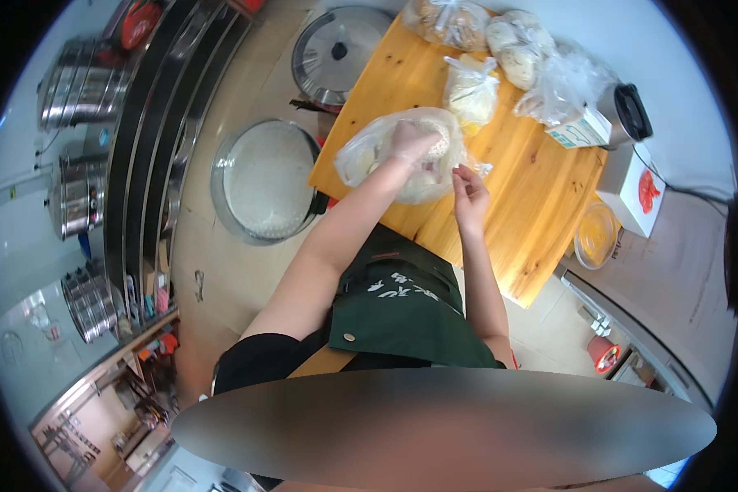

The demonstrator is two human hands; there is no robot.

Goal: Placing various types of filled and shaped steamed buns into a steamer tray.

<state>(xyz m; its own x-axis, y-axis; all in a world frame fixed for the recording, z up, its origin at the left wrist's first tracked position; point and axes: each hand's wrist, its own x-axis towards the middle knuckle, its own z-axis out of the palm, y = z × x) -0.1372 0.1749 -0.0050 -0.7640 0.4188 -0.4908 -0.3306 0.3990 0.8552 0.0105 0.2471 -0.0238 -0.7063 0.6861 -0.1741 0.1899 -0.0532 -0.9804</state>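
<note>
A clear plastic bag [359,168] lies spread near the left side of the wooden table, with pale contents that I cannot name. My left hand [412,141] reaches into this bag, and its fingers are hidden by plastic. Beside them shows a whitish, lumpy mass [440,141] under the film. At the bag's right edge my right hand [471,195] pinches the plastic between thumb and fingers. Just beyond stands a knotted clear bag of pale yellow stuff [470,92].
More filled bags [521,49] line the wooden table's [541,193] far edge, near a white carton [580,129] and a dark-lidded container [629,111]. Left of the table, a large round pot [266,180] holds something whitish; a lidded pot [340,53] stands farther off.
</note>
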